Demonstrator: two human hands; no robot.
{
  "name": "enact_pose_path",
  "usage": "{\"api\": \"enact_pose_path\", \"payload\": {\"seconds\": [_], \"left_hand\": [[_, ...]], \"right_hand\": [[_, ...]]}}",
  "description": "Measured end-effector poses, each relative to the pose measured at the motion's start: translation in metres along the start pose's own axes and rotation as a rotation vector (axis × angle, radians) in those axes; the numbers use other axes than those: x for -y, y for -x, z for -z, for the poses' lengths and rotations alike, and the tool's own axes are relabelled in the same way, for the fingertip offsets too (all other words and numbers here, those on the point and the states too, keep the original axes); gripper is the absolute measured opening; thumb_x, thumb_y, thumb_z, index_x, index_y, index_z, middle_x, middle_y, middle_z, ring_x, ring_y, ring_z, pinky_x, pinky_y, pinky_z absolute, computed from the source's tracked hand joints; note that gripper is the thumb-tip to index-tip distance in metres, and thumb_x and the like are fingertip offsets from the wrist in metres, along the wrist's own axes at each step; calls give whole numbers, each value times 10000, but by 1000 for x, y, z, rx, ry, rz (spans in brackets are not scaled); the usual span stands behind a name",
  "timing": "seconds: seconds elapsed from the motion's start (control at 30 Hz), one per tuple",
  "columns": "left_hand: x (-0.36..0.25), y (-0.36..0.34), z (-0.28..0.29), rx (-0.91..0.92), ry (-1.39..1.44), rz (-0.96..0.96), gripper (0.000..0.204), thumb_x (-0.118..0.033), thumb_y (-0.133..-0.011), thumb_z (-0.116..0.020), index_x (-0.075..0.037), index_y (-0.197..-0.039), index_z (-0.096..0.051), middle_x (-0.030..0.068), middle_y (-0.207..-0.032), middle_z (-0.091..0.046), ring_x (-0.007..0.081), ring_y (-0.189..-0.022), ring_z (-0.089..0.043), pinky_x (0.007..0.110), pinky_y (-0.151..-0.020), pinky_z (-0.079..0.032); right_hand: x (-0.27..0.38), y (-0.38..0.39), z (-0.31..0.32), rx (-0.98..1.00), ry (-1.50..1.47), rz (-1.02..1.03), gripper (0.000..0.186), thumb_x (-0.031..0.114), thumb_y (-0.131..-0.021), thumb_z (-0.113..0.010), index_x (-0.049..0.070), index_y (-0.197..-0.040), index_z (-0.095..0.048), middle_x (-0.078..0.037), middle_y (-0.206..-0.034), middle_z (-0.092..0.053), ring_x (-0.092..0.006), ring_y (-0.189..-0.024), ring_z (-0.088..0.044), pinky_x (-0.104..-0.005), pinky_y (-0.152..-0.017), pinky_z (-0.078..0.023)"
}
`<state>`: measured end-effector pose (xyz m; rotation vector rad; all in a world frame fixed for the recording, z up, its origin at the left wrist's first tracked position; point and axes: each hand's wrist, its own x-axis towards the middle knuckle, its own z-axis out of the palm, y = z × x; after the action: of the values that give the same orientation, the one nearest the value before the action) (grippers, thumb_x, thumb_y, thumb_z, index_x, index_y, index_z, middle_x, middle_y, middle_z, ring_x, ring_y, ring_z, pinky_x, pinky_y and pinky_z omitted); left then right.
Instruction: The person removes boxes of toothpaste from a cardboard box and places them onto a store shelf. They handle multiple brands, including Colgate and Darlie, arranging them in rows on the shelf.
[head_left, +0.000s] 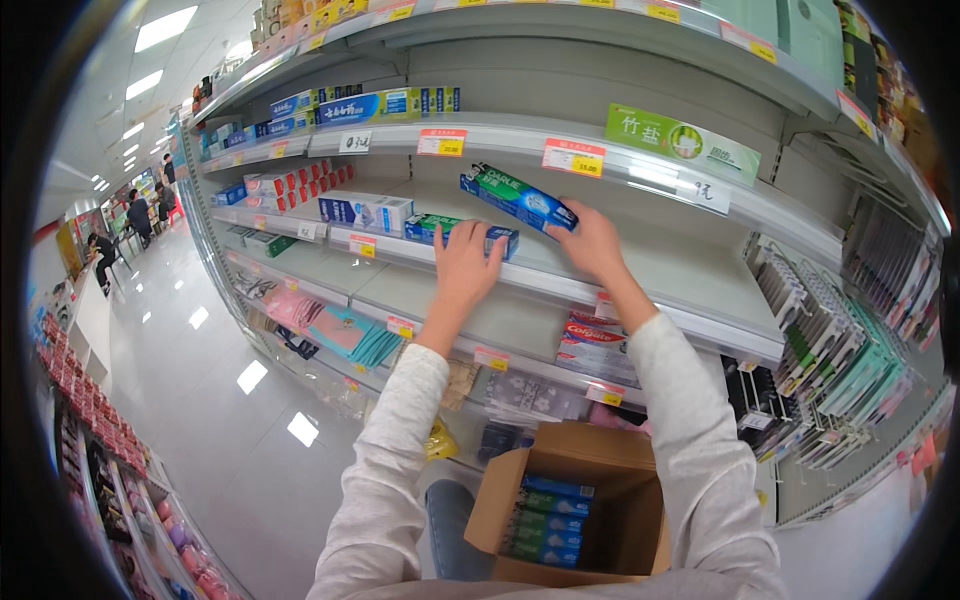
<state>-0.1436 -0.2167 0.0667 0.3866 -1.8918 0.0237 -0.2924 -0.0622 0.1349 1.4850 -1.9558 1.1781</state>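
My right hand (585,240) grips the near end of a long green and blue toothpaste box (515,200), held tilted just above the middle shelf. My left hand (465,265), fingers curved and apart, rests on a similar box (420,227) lying on that shelf. Left of it are white and blue boxes (355,210) and red and white boxes (285,184). Below, an open cardboard carton (630,470) holds several more green and blue boxes (545,525).
Shelves carry blue boxes (355,110), red and white boxes (590,350), teal packs (345,330) and hanging packs (820,350). Price tags line the shelf edges (700,195). At left, a tiled aisle (210,400) runs past red-stocked shelving (90,430) toward several people (138,215).
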Motion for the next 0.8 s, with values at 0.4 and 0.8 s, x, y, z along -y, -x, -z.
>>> {"api": "enact_pose_path", "payload": {"seconds": [0.4, 0.8], "left_hand": [[1, 0, 1, -10, -40, -11, 338, -326, -943, -607, -71, -1164, -629, 94, -1170, -620, 299, -1144, -558, 554, -1121, -289], [-8, -15, -1, -13, -106, -55, 380, -366, -946, -597, -56, -1136, -708, 83, -1181, -682, 279, -1121, -556, 458, -1031, -344]], "right_hand": [[-21, -49, -79, 454, -492, -64, 396, 237, -991, -623, -2, -1306, -641, -163, -1248, -690, -241, -1121, -635, -335, -1019, -456], [-39, -52, -90, 424, -290, 51, 392, 236, -1032, -487, 16, -1339, -595, -220, -1307, -634, -368, -1219, -588, -383, -1068, -427]]}}
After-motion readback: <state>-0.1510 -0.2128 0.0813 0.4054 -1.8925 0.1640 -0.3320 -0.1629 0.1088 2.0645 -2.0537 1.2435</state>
